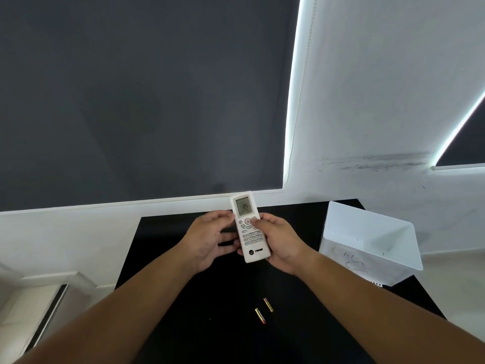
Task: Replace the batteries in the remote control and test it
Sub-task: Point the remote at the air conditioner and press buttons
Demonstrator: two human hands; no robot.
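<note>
A dark roller blind point(141, 95) fills most of the wall ahead, with a bright strip of daylight down its right edge and white wall beyond. Below it a black table point(183, 324) runs toward the person, its far edge close under the sill and its right edge just past a white plastic bin point(367, 240) that sits on the back right corner. The near and left parts of the tabletop are bare, so there is plenty of room to set things down there.

Both forearms reach out over the middle of the table. The right hand point(284, 245) is wrapped around the lower body of the white remote control point(249, 227), holding it face up above the table's far half, thumb resting on the buttons beside the red power key. The left hand point(207, 237) is half open, fingers curved and touching the remote's left side to steady it rather than gripping.

The remote's screen is lit and shows 25, so I judge the swap is done and this is the test. The next move probably calls for a thumb press with the top aimed at the unit, which is not in sight.

Two small batteries point(263, 310) lie loose near the table's front, apart from each other, clear of the arms.
</note>
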